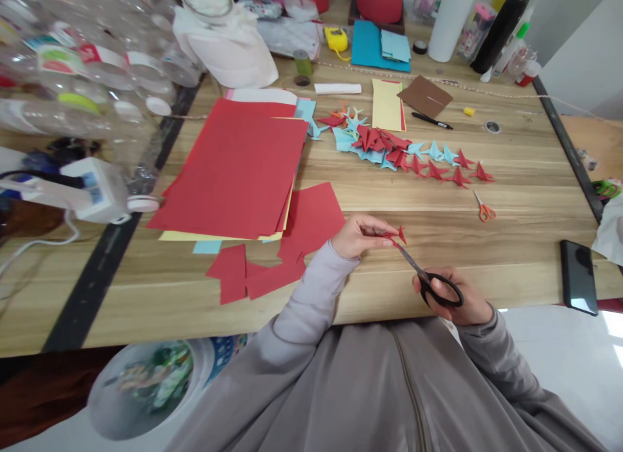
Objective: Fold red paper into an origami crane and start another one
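Observation:
Between the fingertips of my left hand (363,236) is a small folded red paper crane (402,235), its pointed end sticking out to the right. My right hand (460,295) grips black-handled scissors (415,265), whose blades reach up and left to the paper near my left fingers. The tips lie at the paper's lower edge; whether they are cutting it I cannot tell. Farther back lies a row of folded red cranes (435,171) and light blue cranes (433,150). Small orange-handled scissors (485,210) rest on the table to the right.
A stack of red sheets (238,166) covers the table's left part, with red scraps (233,273) in front. A phone (578,276) lies at the right edge. Plastic bottles (107,69) crowd the far left. Below the table stands a waste bin (104,406).

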Motion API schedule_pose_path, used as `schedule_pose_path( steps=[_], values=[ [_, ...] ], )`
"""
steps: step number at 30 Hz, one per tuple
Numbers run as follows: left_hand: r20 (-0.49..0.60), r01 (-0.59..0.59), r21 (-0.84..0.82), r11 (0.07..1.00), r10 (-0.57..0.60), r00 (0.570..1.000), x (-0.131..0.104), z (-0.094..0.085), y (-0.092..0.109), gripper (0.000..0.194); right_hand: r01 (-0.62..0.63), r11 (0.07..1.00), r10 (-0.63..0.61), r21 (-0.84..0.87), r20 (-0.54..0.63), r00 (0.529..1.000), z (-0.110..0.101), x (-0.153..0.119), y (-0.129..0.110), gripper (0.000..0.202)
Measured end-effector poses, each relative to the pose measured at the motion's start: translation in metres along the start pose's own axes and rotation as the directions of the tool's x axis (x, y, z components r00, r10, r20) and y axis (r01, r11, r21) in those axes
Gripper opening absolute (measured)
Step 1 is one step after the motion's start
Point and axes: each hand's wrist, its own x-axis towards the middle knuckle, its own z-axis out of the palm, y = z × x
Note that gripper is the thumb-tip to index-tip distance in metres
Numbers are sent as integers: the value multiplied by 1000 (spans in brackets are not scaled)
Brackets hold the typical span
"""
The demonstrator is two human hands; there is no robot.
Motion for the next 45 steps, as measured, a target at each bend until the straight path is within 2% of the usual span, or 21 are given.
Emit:
schedule_pose_path(
  steps=[19,22,25,27,28,29,31,33,34,35,36,40,43,45],
  values=[
    [-33,38,-20,999,-38,999,0,2,0,35,-59,997,59,-56,-8,998,-2,0,-1,52],
    [-57,39,-89,995,-44,997,1,4,2,32,-51,997,50,-51,-27,998,-1,-2,0,51],
    [-117,-7,-224,975,-20,993,4,5,3,32,-37,997,34,-67,-39,999,-1,-3,2,53],
    [-145,-35,-320,947,-13,989,5,4,4,31,-30,991,15,-133,-118,993,-4,-2,3,56],
    [-149,-36,-361,932,-20,989,6,4,5,30,-29,980,-10,-199,-195,981,-7,0,4,56],
    [-144,-24,-394,919,-36,989,6,3,5,27,-36,954,-56,-297,-294,954,-11,2,5,56],
    [-115,21,-435,900,-79,990,7,3,6,23,-104,829,-218,-549,-489,845,-23,7,6,53],
    [-82,64,-447,892,-112,990,7,3,6,21,-324,580,-393,-747,-605,693,-38,12,7,43],
    [-73,79,-448,891,-125,990,7,4,6,20,-440,461,-445,-771,-630,636,-46,14,6,41],
    [-66,89,-449,889,-133,989,8,5,6,19,-527,362,-456,-769,-640,619,-53,15,5,39],
    [-60,98,-450,887,-140,988,8,6,5,18,-580,278,-442,-766,-638,631,-60,16,4,38],
    [-40,122,-465,877,-158,987,10,8,5,18,-678,55,-370,-733,-646,668,-77,18,-1,31],
    [-56,136,-465,875,-182,982,11,9,3,18,-693,-28,-437,-720,-615,656,-79,20,0,28],
    [-66,142,-461,876,-194,979,12,9,1,16,-646,-14,-528,-763,-543,653,-75,22,1,29]
  ],
)
